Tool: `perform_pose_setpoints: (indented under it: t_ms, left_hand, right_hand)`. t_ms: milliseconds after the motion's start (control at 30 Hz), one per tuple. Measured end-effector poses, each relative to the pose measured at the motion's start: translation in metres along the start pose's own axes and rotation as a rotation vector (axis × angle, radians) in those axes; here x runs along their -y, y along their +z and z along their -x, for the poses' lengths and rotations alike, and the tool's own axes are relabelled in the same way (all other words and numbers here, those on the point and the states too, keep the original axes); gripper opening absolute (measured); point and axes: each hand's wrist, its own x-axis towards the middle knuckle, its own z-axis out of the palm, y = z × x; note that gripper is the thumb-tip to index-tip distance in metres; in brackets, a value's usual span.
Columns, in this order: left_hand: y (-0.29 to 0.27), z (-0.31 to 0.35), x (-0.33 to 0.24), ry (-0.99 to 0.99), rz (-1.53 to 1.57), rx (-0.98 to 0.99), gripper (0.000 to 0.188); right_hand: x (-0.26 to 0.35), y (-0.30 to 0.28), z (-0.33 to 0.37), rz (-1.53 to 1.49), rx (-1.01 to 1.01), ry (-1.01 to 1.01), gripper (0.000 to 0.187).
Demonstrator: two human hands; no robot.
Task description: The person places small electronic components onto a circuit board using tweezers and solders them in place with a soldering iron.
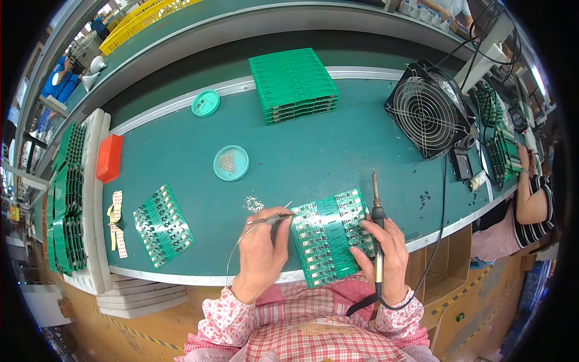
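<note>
A green circuit board (333,238) with rows of small components lies tilted at the front edge of the bench. My left hand (263,250) is closed on metal tweezers (265,221) at the board's left upper corner. A thin solder wire (232,250) curves down from the same hand. My right hand (391,250) grips a soldering iron (378,214), its tip pointing up and away from the board. Its thumb and a finger also rest on the board's right side. Small pale components (253,204) lie loose beyond my left hand.
A second board (163,226) lies left, beside paper strips (117,223) and a red box (110,158). Round dishes (231,163) and a stack of boards (294,78) stand farther back. A black fan (425,114) is at right; racked boards (66,205) line the left. Another person (531,205) works far right.
</note>
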Motion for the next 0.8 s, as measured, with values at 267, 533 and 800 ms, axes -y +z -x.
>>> perform_pose_setpoints:
  t_ms: [267,533,800]
  left_hand:
    - [0.0008,-0.0012,0.0005,0.071,-0.038,0.004,0.021]
    - [0.0016,-0.0016,0.0001,0.089,-0.083,0.014,0.015]
    - [-0.0028,-0.0030,-0.0017,0.101,-0.085,0.031,0.017]
  right_hand:
    - [0.0016,-0.0008,-0.0013,-0.138,-0.115,0.058,0.044]
    - [-0.0066,0.0037,0.0022,-0.164,-0.194,0.001,0.036]
    - [-0.0015,0.0032,0.0008,-0.209,-0.172,-0.012,0.038]
